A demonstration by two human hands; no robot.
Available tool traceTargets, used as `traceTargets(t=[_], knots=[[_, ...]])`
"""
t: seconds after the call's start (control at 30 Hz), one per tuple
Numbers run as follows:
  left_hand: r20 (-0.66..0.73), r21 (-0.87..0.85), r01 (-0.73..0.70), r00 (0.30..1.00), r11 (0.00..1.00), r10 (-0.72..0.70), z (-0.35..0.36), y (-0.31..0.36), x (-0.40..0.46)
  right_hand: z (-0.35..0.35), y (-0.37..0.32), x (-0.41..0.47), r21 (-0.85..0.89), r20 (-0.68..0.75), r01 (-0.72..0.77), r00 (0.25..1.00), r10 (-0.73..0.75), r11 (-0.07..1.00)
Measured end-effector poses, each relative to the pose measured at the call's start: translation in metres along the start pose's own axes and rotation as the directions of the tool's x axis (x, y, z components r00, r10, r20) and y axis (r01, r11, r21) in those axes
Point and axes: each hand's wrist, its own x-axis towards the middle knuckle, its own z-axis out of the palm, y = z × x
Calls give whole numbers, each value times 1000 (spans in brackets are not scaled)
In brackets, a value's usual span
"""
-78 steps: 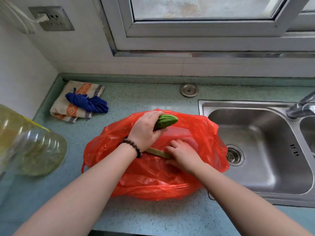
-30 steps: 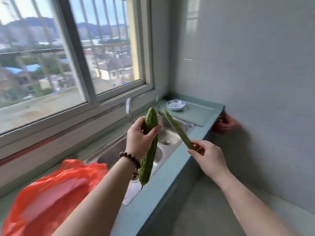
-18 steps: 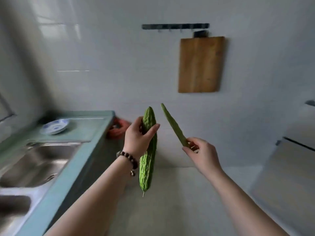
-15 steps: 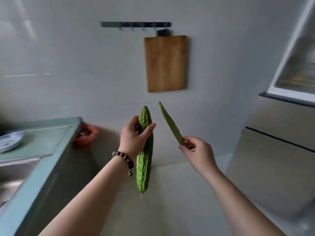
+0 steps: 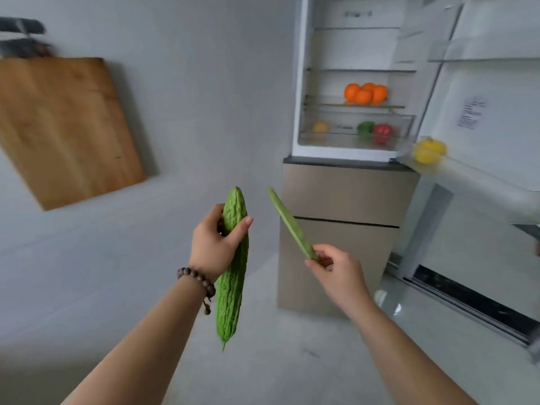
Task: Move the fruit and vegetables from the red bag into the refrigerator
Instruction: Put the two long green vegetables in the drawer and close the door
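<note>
I observe the left hand [image 5: 214, 248] clenched around a bitter gourd [image 5: 232, 276], grasping it near its upper end; the gourd hangs nearly upright, tapered tip downward, thumb across its front. A beaded bracelet [image 5: 198, 283] sits on that wrist. The right hand [image 5: 336, 273] pinches the lower end of a slim green vegetable [image 5: 289, 223] between thumb and fingers [image 5: 320, 252]; it slants up and to the left, its free tip near the top of the gourd but apart from it. Its kind I cannot tell.

Both items are held in the air in front of the refrigerator [image 5: 347, 83], not yet inside. The upper door [image 5: 482, 97] stands open to the right. On a lower shelf I note a cluster of oranges [image 5: 365, 93]. In the clear drawer beneath lie a green pepper [image 5: 365, 129] and a red pepper [image 5: 382, 133] side by side, with a yellowish item [image 5: 320, 127] toward the drawer's left end. A yellow pepper [image 5: 429, 150] sits in the door bin. A wooden cutting board [image 5: 67, 130] hangs on the left wall.
</note>
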Motion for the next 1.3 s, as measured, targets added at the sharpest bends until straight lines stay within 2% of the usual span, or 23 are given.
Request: traceTargets(t=[0.23,0.47,0.6,0.67,0.73,0.83,1.0,1.17,1.3], knots=[[186,-241,-12,981,970,59,46,-22,125,-2,5,101,-95,-178,-84,982,66,992],[320,-348,-88,925,933,206,94,-24,232,-15,15,173,-136,-291,-125,953,81,983],[452,-363,-90,853,927,260,131,-12,290,-33,35,215,-167,-356,-163,930,94,972],[557,-360,-58,787,931,265,150,-2,323,-44,47,238,-189,-372,-167,924,87,968],[627,-337,-120,711,934,318,171,8,358,-57,59,264,-222,-378,-161,923,67,962],[668,-259,-297,632,919,392,207,29,411,-83,76,312,-221,-415,-140,909,36,965],[675,-153,-608,511,779,532,271,85,495,-142,96,407,-186,-545,-86,838,-30,979],[609,-60,-749,496,660,619,349,110,554,-188,105,473,-203,-642,-76,763,-74,976],[647,-64,-759,462,647,606,404,108,595,-206,112,499,-193,-667,-76,742,-73,978]])
